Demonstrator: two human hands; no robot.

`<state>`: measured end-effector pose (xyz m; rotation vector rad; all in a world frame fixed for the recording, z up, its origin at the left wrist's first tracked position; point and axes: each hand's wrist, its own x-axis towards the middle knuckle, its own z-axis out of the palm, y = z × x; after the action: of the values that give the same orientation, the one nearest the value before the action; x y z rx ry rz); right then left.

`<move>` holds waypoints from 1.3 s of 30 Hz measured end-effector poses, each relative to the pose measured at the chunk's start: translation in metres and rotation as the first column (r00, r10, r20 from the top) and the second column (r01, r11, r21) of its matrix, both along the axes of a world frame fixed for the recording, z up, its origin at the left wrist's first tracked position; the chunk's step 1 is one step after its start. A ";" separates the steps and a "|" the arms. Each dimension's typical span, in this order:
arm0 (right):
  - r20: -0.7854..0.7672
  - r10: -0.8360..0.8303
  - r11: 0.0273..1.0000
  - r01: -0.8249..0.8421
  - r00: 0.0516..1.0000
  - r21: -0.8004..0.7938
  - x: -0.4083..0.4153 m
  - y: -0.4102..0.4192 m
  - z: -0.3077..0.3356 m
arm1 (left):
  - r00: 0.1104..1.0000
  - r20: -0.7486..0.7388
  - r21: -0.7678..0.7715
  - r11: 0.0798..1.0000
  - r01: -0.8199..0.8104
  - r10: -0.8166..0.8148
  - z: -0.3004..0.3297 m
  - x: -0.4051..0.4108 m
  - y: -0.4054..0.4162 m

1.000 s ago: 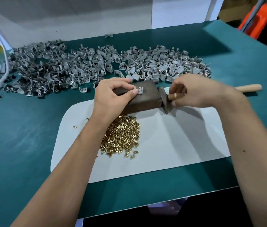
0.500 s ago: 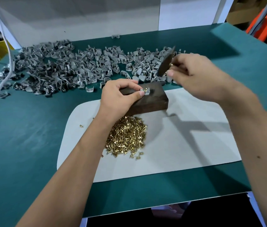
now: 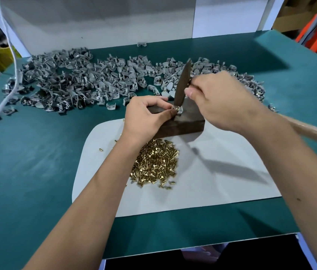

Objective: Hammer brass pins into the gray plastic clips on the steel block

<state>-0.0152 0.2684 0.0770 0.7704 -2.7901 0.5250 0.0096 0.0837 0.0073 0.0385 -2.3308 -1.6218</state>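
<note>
Where the block (image 3: 181,123) sits on the counter (image 3: 37,162): clip (image 3: 181,110) on top, pin (image 3: 177,108) seemingly seated. Left hand (image 3: 146,115) pinches clip; right hand (image 3: 222,100) grips hammer (image 3: 182,84) near head. Clip light, likely brittle; hold by its edges. Spare pins (image 3: 153,162) nearby.

Both bare forearms reach forward from the lower edge of the view. The left hand (image 3: 146,115) is curled, thumb and forefinger pinched together at their tips. The right hand (image 3: 224,100) sits slightly higher, fingers wrapped in a closed grip, wrist bent inward toward the left.
</note>
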 end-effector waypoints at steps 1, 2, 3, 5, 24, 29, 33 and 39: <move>-0.051 -0.005 0.998 0.002 0.999 -0.068 0.000 0.002 0.002 | 1.000 0.003 -0.016 1.000 -0.006 0.006 0.000 0.000 0.000; -0.087 -0.017 0.991 0.005 0.996 -0.136 0.001 0.002 0.003 | 1.000 0.006 -0.032 0.999 -0.013 0.013 0.000 0.000 -0.001; -0.095 -0.025 0.989 0.011 0.995 -0.145 0.003 0.001 0.003 | 1.000 0.005 -0.037 0.999 -0.014 0.015 0.000 -0.001 -0.001; -0.027 -0.017 1.000 0.017 0.999 0.005 0.008 -0.006 -0.002 | 1.000 0.002 -0.001 1.000 0.001 -0.001 0.000 -0.001 -0.001; -0.013 -0.043 0.996 0.044 0.999 0.071 0.009 -0.008 -0.006 | 0.999 0.047 0.011 1.000 -0.021 0.020 0.005 0.002 0.000; -0.133 -0.083 0.996 0.085 0.988 0.012 0.004 -0.003 0.006 | 0.999 0.039 -0.012 1.000 -0.019 0.020 0.004 0.003 0.000; -0.036 -0.055 0.992 0.059 0.998 0.110 0.010 -0.011 -0.009 | 0.999 0.045 0.041 0.999 -0.010 0.008 0.003 0.001 0.001; -0.148 -0.106 0.994 0.103 0.983 -0.023 0.005 -0.004 0.003 | 0.999 0.040 -0.020 0.999 -0.028 0.029 0.003 0.000 -0.001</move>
<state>-0.0098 0.2646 0.0795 0.6284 -2.6674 0.4499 0.0099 0.0827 0.0100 0.1013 -2.3648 -1.5991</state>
